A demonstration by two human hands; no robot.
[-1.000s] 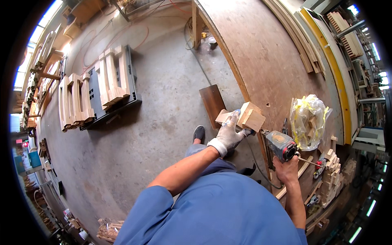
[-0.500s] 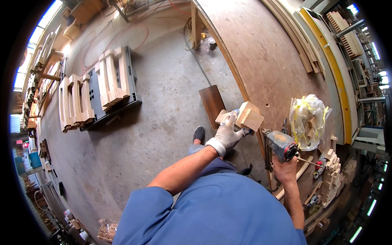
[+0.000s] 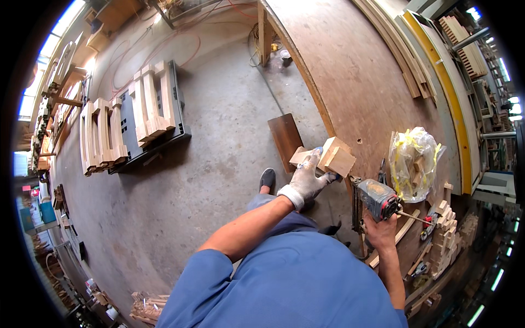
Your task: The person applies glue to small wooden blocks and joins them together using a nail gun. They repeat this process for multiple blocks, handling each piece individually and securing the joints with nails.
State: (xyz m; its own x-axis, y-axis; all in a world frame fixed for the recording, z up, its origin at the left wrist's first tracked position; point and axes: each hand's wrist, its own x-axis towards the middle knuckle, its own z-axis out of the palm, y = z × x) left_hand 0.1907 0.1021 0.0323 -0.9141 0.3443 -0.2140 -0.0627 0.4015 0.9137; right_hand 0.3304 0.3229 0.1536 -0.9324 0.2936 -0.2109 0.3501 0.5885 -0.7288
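My left hand (image 3: 307,180), in a white work glove with dark fingertips, is wrapped round a pale wooden workpiece (image 3: 338,158) at the near edge of the workbench. The piece has blocky ends, and part of it is hidden behind the glove. My bare right hand (image 3: 381,232) grips the handle of a grey and black nail gun (image 3: 376,197) with red trim. The gun's nose is beside the right end of the workpiece; whether the two touch I cannot tell. A clear plastic bag with yellow strips (image 3: 416,164) rests on the bench just beyond the gun.
The brown workbench (image 3: 342,76) stretches away ahead, with long boards (image 3: 391,46) along its far side. Small wooden pieces (image 3: 445,238) are stacked at right. On the floor are a dark brown board (image 3: 285,139) and, at left, a black pallet (image 3: 178,104) bearing wooden frames (image 3: 147,106).
The nail gun and my right hand have come very slightly toward me. My left hand keeps its hold on the workpiece.
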